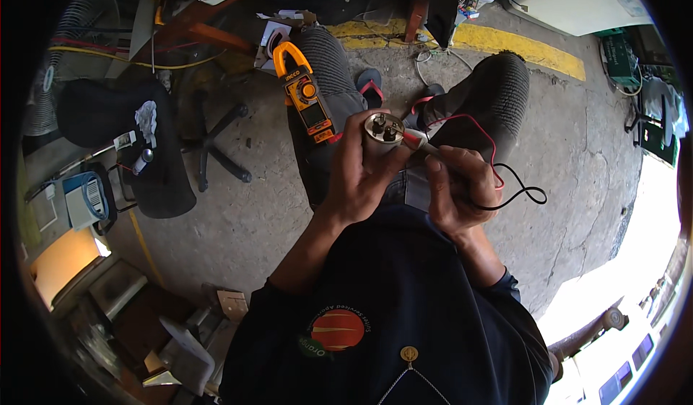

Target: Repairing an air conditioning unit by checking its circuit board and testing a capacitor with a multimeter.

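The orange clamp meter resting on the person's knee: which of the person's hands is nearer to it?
Left. The left hand, gripping the silver capacitor, sits just beside the orange clamp meter; the right hand, holding the probe, is farther off.

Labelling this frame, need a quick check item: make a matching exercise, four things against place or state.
Things:
1. clamp meter
2. round capacitor
3. probe
4. office chair

Places or states:
a. pinched in the right hand
b. resting on the thigh
c. standing on the concrete floor, clutter on its seat
d. gripped in the left hand

Pairs: 1-b, 2-d, 3-a, 4-c
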A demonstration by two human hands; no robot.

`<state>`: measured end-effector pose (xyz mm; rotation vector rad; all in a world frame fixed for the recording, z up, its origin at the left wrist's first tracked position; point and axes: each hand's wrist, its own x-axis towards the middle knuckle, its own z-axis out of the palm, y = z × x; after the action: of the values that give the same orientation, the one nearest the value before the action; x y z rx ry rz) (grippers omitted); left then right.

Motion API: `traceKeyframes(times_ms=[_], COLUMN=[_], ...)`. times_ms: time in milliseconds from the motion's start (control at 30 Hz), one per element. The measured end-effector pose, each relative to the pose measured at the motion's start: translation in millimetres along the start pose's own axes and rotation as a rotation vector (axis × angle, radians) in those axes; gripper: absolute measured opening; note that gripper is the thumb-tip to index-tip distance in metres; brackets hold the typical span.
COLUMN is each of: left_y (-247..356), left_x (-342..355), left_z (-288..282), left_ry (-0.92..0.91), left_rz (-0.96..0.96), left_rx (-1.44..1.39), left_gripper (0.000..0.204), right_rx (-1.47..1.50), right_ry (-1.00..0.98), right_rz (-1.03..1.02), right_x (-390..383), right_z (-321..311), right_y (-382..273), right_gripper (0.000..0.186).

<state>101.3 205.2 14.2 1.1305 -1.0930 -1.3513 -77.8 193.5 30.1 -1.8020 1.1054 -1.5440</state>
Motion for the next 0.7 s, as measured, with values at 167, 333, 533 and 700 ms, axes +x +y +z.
traceKeyframes(times_ms=[167,333,533,700], left_y=[1,-4,-2,-2], left_x=[9,13,16,17], left_z=[6,6,6,2], left_ry=[0.063,0.118,0.213,0.209], left_rz=[0.196,0.291,0.336,0.352], left_rx=[0.193,0.346,0.421,0.408], left_gripper=[0.050,0.051,0.053,0.052], right_rx=[-0.065,-0.071,-0.025,-0.007], right_ry=[-0.004,-0.042,-0.045,-0.072], right_rz=[-0.032,-0.028,-0.054,0.021], right_x=[9,11,20,17], right_z=[-3,-5,2,1], right_y=[3,4,5,6], right_gripper=[0.030,0.033,0.024,0.026])
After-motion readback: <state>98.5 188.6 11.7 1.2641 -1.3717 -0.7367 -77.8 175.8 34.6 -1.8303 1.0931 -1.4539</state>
